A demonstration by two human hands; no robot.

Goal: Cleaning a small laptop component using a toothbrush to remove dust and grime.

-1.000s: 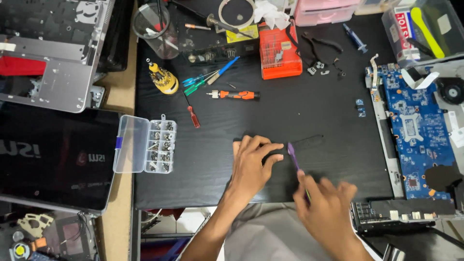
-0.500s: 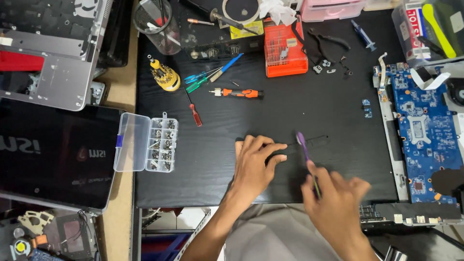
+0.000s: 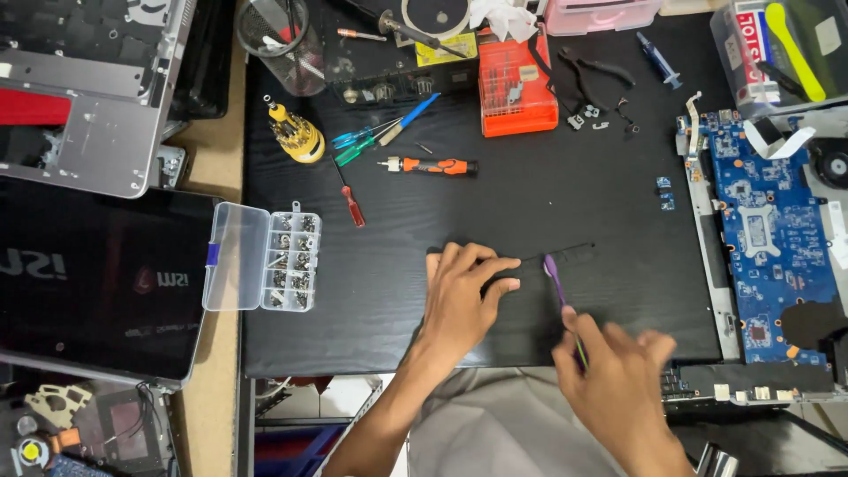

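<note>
Desk mat (image 3: 530,194): I see a black work surface with a laptop lid at my left and a blue circuit board (image 3: 764,230) at my right.
Black panel (image 3: 539,291): a thin dark part lying flat near the mat's front edge, its long axis running left to right; it barely stands out from the mat.
Left hand (image 3: 464,296): flat on the panel's left half, fingers spread and pressing down, gripping nothing.
Right hand (image 3: 618,380): closed around the handle of the purple pry tool (image 3: 558,287), just right of my left hand.
Key relation: the tool's tip points away from me, meeting the panel just right of my left fingertips; the right hand is lower.
Screw box (image 3: 263,258): open, well left.
</note>
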